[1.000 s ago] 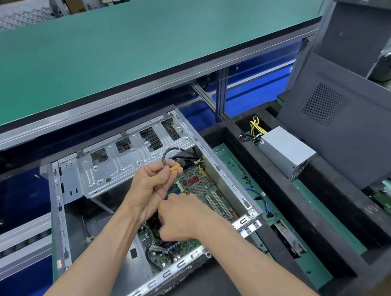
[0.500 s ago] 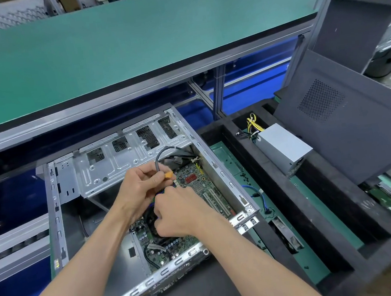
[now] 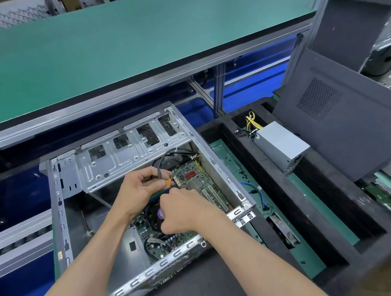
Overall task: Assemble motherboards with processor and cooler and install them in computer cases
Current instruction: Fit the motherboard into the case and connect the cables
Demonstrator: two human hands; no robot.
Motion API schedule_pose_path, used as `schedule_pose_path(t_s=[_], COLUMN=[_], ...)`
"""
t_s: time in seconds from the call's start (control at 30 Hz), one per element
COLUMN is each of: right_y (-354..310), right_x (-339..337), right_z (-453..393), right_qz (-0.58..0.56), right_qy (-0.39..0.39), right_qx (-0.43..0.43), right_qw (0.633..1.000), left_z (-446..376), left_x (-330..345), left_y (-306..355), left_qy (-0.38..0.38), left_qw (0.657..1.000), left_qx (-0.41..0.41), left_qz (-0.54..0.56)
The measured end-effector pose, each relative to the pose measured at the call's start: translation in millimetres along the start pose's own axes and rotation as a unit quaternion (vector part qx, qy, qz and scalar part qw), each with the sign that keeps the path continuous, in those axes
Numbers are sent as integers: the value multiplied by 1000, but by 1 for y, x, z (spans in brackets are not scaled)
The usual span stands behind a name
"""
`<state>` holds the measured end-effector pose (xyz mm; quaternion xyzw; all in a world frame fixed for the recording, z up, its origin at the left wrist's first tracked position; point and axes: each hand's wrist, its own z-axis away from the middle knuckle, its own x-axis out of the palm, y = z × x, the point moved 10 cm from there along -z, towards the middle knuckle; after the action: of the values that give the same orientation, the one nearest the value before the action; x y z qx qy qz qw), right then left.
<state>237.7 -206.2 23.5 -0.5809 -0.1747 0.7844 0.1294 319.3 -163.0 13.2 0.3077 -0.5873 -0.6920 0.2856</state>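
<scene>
An open silver computer case [image 3: 218,169] lies on its side with a green motherboard [image 3: 194,180] mounted inside. My left hand [image 3: 137,190] pinches a grey cable [image 3: 161,161] with an orange connector [image 3: 168,181] just above the board's far end. My right hand [image 3: 184,211] is curled over the middle of the board, above the dark cooler [image 3: 154,216], and covers most of it. What the right fingers hold is hidden.
A silver power supply [image 3: 281,148] with yellow wires sits in a black foam tray [image 3: 316,207] to the right. A dark side panel [image 3: 345,117] leans behind it. A green-topped bench [image 3: 118,47] overhangs the far side. Blue cables [image 3: 254,190] lie beside the case.
My right hand has moved up the board toward the left hand and the orange connector. The left hand has lowered the cable slightly toward the board.
</scene>
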Motion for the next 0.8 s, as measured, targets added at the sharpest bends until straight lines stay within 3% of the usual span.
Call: schedule_pose_path(t_s=[0.37, 0.8], right_y=[2, -3], right_x=[27, 43], right_z=[17, 67], right_qz=[-3, -1], right_qy=[-114, -132], right_qx=[-7, -23], right_qw=[993, 991], left_z=[19, 67], left_x=[13, 48], left_y=[-7, -3], left_qy=[34, 65], left_qw=[998, 988], left_qx=[7, 32], left_qz=[-60, -136])
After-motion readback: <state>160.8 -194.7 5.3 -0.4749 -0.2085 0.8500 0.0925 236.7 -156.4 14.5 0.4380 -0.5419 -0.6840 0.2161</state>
